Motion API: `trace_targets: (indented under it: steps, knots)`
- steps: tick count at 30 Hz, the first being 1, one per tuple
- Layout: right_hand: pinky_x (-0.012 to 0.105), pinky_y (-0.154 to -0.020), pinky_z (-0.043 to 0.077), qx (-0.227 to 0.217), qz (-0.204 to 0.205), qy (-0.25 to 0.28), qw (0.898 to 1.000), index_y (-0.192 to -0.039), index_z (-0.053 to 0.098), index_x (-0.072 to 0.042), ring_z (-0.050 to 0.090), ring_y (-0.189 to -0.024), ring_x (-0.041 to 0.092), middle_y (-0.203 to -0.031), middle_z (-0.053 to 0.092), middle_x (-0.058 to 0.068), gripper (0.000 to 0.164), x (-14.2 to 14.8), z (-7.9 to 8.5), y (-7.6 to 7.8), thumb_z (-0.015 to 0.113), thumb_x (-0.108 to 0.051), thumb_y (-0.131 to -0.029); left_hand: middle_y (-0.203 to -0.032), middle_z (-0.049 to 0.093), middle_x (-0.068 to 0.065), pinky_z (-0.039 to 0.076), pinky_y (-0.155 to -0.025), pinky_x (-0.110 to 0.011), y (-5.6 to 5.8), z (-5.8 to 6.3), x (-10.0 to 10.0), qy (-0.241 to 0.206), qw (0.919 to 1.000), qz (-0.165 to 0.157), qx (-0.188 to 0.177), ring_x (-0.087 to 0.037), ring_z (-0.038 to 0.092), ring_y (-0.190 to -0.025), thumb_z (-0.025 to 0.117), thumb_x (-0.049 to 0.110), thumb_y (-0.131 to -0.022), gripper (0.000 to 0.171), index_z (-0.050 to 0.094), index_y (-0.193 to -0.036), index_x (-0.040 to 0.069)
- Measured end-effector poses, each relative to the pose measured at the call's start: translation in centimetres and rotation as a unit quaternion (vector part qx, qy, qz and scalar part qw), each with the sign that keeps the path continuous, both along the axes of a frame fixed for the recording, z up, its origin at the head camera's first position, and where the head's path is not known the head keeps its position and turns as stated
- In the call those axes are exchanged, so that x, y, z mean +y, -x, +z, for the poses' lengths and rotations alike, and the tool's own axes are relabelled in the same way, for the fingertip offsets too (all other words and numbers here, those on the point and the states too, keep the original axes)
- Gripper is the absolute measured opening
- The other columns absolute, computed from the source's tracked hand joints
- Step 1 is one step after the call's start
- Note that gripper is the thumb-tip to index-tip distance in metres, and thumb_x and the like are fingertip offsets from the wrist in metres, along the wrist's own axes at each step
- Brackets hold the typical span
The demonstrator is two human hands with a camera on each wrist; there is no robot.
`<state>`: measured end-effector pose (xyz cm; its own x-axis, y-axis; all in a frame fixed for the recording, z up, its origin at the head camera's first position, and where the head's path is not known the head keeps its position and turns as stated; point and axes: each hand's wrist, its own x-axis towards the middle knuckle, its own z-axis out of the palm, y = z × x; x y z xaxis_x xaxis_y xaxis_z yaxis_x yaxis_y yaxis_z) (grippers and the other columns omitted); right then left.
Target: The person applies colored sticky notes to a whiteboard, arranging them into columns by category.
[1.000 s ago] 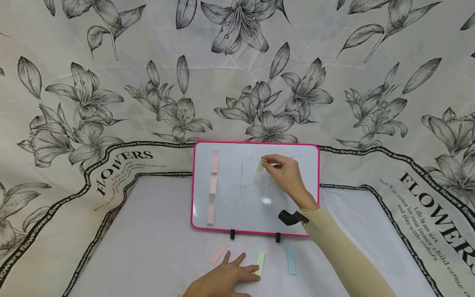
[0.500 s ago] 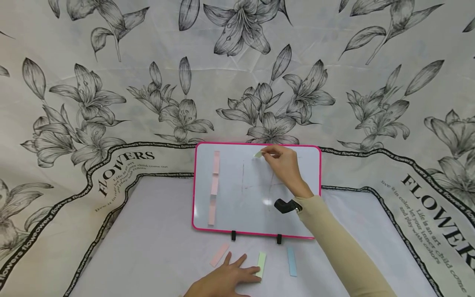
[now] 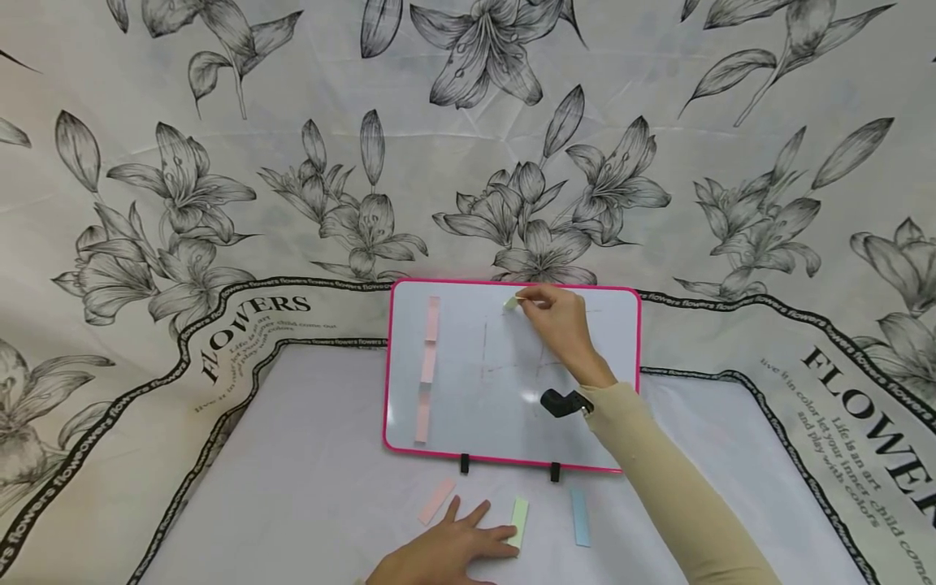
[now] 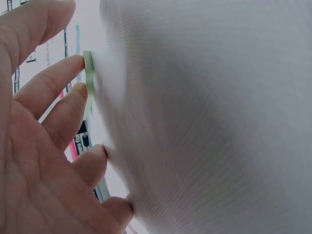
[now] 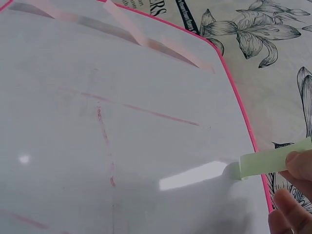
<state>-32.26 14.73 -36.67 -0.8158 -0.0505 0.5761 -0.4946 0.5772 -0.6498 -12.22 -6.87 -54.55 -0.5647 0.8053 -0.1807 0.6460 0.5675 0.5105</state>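
Note:
My right hand (image 3: 559, 321) pinches a pale green sticky note strip (image 5: 268, 161) between thumb and finger, near the upper edge of a pink-framed whiteboard (image 3: 468, 422). In the right wrist view, the strip's free end meets or nearly meets the board; which one I cannot tell. My left hand (image 3: 446, 548) rests on the white cloth with its fingers spread. Two of its fingertips touch a green sticky note pad (image 3: 518, 520). To the left of that hand lies a pink sticky note pad (image 3: 437, 500), and a blue sticky note pad (image 3: 580, 517) lies to the right.
Pink strips (image 3: 428, 363) form a vertical column on the board's left side. Faint red lines (image 5: 161, 115) mark its surface. Black feet (image 3: 465, 464) support the lower edge. A flower-printed cloth (image 3: 336, 236) hangs behind.
My right hand has moved up the whiteboard with the green strip, to near the top edge, and has barely shifted in the last half second. The left hand stays in place.

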Motion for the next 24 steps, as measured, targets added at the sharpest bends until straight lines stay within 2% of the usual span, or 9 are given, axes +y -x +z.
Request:
trace_targets:
  steps: [10, 14, 19, 24]
  knots:
    - [0.048, -0.084, 0.06, 0.047, 0.015, -0.028, 0.998, -0.097, 0.08, -0.002, 0.076, -0.094, 0.033, -0.096, 0.079, 0.016, 0.011, -0.2, -0.1, 0.5, 0.072, 0.001, -0.09, -0.158, 0.044, 0.02, 0.024, -0.113, -0.078, -0.1, 0.4, 0.0, -0.003, 1.0, 0.001, -0.009, -0.034, 0.03, -0.156, 0.061, 0.061, -0.096, 0.057, 0.057, -0.147, 0.037]
    - [0.049, -0.084, 0.059, 0.039, 0.01, -0.042, 0.998, -0.097, 0.08, -0.003, 0.076, -0.093, 0.034, -0.096, 0.08, 0.015, 0.01, -0.2, -0.4, 0.6, 0.073, -0.001, -0.089, -0.158, 0.044, 0.02, 0.023, -0.113, -0.078, -0.1, 0.4, 0.1, -0.004, 0.9998, 0.004, -0.017, -0.033, 0.029, -0.156, 0.062, 0.061, -0.095, 0.057, 0.057, -0.147, 0.037]
    - [0.049, -0.09, 0.057, 0.023, 0.014, -0.077, 0.997, -0.099, 0.08, -0.003, 0.074, -0.101, 0.034, -0.101, 0.079, 0.015, 0.011, -0.2, -1.3, 0.4, 0.073, -0.002, -0.091, -0.157, 0.044, 0.022, 0.022, -0.113, -0.079, -0.1, 0.4, 0.2, 0.002, 0.9995, 0.009, -0.029, -0.031, 0.028, -0.157, 0.063, 0.062, -0.095, 0.057, 0.057, -0.146, 0.039]
    - [0.048, -0.095, 0.056, 0.038, 0.028, -0.133, 0.99, -0.101, 0.08, -0.001, 0.071, -0.107, 0.034, -0.103, 0.079, 0.015, 0.012, -0.1, -2.5, 0.1, 0.075, -0.001, -0.09, -0.157, 0.045, 0.021, 0.023, -0.113, -0.079, 0.0, 0.4, 0.1, 0.005, 0.9997, 0.006, -0.024, -0.032, 0.029, -0.156, 0.063, 0.062, -0.094, 0.058, 0.057, -0.147, 0.039]
